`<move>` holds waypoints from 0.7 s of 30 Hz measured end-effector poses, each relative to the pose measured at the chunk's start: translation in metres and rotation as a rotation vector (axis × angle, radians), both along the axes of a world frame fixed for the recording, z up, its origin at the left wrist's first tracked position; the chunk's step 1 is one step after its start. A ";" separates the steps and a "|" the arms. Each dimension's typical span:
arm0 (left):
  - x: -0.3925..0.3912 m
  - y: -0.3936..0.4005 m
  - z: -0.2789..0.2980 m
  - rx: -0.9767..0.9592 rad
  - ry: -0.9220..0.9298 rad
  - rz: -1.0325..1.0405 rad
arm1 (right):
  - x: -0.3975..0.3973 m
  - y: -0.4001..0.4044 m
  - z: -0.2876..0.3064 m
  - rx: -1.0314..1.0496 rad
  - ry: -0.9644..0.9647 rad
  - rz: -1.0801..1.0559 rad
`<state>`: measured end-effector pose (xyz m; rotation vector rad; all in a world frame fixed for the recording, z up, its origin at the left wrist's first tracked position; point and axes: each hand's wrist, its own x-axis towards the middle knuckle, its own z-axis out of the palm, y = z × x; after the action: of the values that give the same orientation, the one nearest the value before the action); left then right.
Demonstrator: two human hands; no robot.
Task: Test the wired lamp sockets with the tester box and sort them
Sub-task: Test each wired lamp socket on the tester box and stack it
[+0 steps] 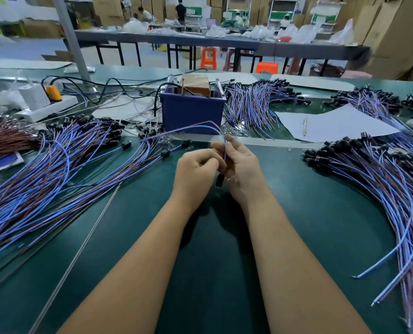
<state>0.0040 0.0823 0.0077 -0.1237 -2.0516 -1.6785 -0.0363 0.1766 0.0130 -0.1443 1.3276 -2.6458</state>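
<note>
My left hand [197, 168] and my right hand [240, 163] meet over the green table, just in front of the blue tester box [192, 112]. Between them they hold one wired lamp socket [219, 180]: its black body pokes out below my right palm. Its blue wire [193, 128] arcs up from my fingers and off to the left. My left fingers are curled and pinch at the wire near the socket. A large pile of wired sockets [63, 160] lies on the left, another pile [379, 182] on the right.
A third bundle of sockets [256, 104] lies right of the box. A sheet of paper with a pen [330, 124] sits at the back right. A white power strip with a yellow plug [49, 102] is at the back left. A thin metal rod [80, 249] crosses the table.
</note>
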 end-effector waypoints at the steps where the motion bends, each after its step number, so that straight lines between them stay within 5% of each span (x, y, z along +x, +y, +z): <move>1: -0.003 -0.006 0.000 0.033 -0.031 0.080 | 0.000 0.001 0.000 0.013 0.021 0.001; 4: -0.010 -0.023 -0.001 0.235 -0.130 0.221 | 0.002 0.001 0.000 0.169 0.083 0.056; 9: -0.013 -0.041 0.000 0.569 -0.143 0.131 | 0.011 -0.001 0.001 0.379 0.154 0.232; 19: -0.012 -0.043 0.006 0.706 -0.191 0.038 | 0.016 0.013 0.005 0.432 0.215 0.875; 21: -0.011 -0.041 0.007 0.696 -0.217 -0.011 | 0.014 0.012 0.005 0.417 0.187 0.858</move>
<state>-0.0074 0.0418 0.0150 0.2889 -1.4796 -2.3872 -0.0224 0.1886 0.0177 -0.7262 1.4086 -1.6480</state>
